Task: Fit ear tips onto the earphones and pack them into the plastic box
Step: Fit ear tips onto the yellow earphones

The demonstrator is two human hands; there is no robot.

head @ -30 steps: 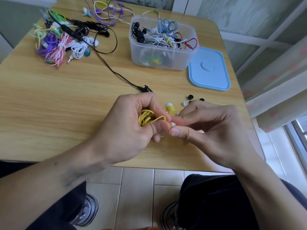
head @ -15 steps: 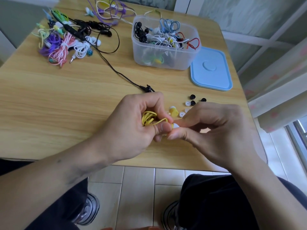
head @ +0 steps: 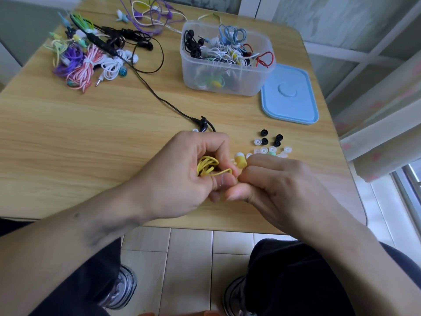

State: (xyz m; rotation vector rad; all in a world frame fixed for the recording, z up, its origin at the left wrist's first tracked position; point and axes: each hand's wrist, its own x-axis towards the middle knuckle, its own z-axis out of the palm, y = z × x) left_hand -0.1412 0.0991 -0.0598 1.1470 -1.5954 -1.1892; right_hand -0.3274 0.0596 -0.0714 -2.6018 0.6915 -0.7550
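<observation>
Now your yellow earphone [head: 241, 159] pokes up a bit more between your hands than before. Your left hand [head: 182, 176] grips its coiled cord; your right hand [head: 278, 185] pinches at the other bud, low over the counter [head: 91, 133]. That tip looks nearly on, I think.

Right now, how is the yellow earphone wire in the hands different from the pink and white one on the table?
The yellow earphones are bunched in the left hand, with the right hand pinching at one end; the pink-and-white earphones lie untouched in the pile at the table's far left. The yellow ones are one colour; the pink-and-white ones are striped and tied in the middle. Both are coiled and outside the plastic box.
</observation>
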